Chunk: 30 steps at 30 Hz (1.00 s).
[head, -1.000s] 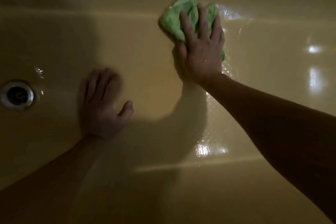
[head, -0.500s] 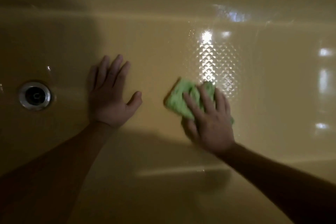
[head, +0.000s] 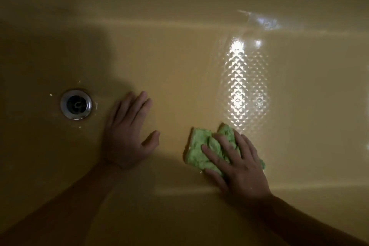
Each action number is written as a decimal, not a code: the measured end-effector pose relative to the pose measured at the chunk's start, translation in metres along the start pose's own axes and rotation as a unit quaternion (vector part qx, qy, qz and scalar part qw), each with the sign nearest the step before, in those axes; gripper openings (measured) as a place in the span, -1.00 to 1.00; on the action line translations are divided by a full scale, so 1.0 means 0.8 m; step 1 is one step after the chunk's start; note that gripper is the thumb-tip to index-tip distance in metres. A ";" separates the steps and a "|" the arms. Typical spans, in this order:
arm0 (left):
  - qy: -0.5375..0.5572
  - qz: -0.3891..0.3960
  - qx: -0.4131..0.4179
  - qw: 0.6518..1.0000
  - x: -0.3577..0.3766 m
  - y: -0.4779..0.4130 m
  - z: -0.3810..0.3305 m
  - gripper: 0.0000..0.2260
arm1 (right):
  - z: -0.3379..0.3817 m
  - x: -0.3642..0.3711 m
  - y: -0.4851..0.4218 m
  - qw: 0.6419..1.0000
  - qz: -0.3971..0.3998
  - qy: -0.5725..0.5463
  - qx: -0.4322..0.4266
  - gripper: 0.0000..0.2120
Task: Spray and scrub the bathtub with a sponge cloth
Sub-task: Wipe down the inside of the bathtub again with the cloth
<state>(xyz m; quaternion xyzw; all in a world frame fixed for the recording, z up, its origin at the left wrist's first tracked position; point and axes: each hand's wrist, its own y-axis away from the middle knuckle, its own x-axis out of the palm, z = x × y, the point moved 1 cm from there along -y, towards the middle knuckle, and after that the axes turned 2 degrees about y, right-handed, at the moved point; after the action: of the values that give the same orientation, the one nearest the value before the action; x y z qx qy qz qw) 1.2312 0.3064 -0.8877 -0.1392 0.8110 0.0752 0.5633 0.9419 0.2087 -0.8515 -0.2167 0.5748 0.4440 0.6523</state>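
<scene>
Bathtub (head: 179,62): glossy yellow, held one crumpled green sponge cloth (head: 199,154), one round metal drain (head: 76,104).
Hands: our left hand (head: 127,140) lay spread flat; right hand (head: 241,168) pressed cloth, fingers straight.

Yellowish bathtub (head: 179,62), dim and glossy. Metal drain (head: 76,104) sits in its floor toward the left end, a flat left hand (head: 127,136) just beside it. Crumpled green sponge cloth (head: 199,152) lies near the front edge, right of middle.

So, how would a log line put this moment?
step: scrub | right hand: presses green cloth on tub | left hand: flat on tub
</scene>
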 end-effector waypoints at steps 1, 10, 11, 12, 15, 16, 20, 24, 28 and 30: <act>0.002 -0.006 -0.010 1.000 -0.002 0.003 0.003 -0.31 | -0.002 -0.001 -0.004 1.000 -0.002 -0.001 -0.010 -0.52; 0.003 -0.008 -0.008 1.000 -0.003 -0.027 0.040 -0.33 | -0.059 -0.047 -0.273 0.970 -0.179 0.042 0.160 -0.46; 0.003 -0.005 0.004 1.000 -0.004 -0.033 0.047 -0.34 | -0.057 -0.048 -0.279 0.969 -0.175 0.039 0.173 -0.46; 0.003 0.001 0.008 1.000 -0.004 -0.037 0.052 -0.34 | -0.051 -0.045 -0.272 0.970 -0.172 0.042 0.169 -0.47; 0.005 0.007 -0.027 1.000 -0.005 -0.040 0.057 -0.34 | -0.012 -0.013 -0.188 0.986 -0.149 0.067 0.042 -0.50; 0.004 0.004 -0.049 0.999 -0.005 -0.040 0.058 -0.33 | 0.006 -0.002 -0.148 0.990 -0.125 0.066 -0.011 -0.50; -0.008 0.020 -0.075 0.997 -0.014 -0.028 0.055 -0.27 | 0.044 0.013 -0.041 0.986 0.007 0.037 -0.160 -0.50; 0.019 0.051 0.000 0.999 -0.027 0.016 0.066 -0.29 | -0.003 -0.004 -0.143 0.978 -0.050 0.099 -0.175 -0.50; -0.014 0.012 -0.047 0.999 -0.049 0.042 0.123 -0.33 | -0.015 -0.040 -0.289 0.982 -0.155 0.107 0.012 -0.49; -0.043 -0.004 -0.092 0.995 -0.054 0.042 0.139 -0.29 | 0.003 -0.038 -0.307 0.978 -0.163 0.090 0.098 -0.46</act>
<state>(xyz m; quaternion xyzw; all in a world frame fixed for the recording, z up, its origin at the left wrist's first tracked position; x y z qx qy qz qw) 1.3342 0.3757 -0.8882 -0.1904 0.7752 0.1525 0.5827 1.1482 0.0749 -0.8782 -0.2817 0.6288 0.2524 0.6794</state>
